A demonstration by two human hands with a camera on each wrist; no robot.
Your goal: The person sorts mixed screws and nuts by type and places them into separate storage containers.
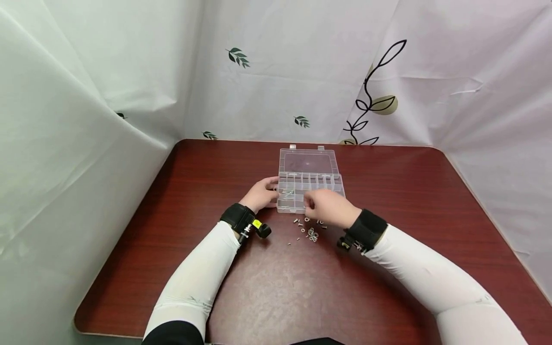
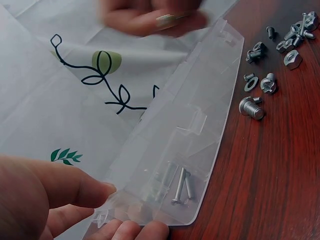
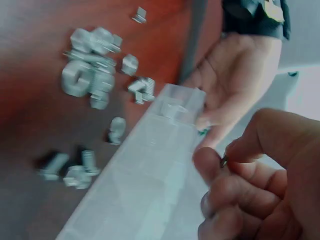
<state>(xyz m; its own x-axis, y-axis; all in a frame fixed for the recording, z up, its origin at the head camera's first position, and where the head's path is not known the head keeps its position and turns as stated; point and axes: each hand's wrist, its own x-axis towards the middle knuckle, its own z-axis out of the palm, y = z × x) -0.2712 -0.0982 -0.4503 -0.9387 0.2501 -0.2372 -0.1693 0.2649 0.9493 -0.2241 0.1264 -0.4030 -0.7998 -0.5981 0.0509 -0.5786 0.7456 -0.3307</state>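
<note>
A clear plastic compartment box (image 1: 286,209) stands with its lid (image 1: 308,162) raised at the back. My left hand (image 1: 258,194) grips the box's left end, thumb on the near edge of that side and fingers lower down. Long screws (image 2: 181,186) lie in a compartment close to that hand. Over the box's right part is my right hand (image 1: 331,207), pinching a small metal piece (image 3: 223,161) between thumb and index finger; its exact kind is mostly hidden. Loose bolts, nuts and washers (image 1: 312,234) lie on the table just in front of the box.
The red-brown wooden table (image 1: 224,165) extends around the box. White curtains (image 1: 267,86) with leaf prints hang behind and along both sides. A few tiny pieces (image 1: 289,243) lie apart from the pile, nearer to me.
</note>
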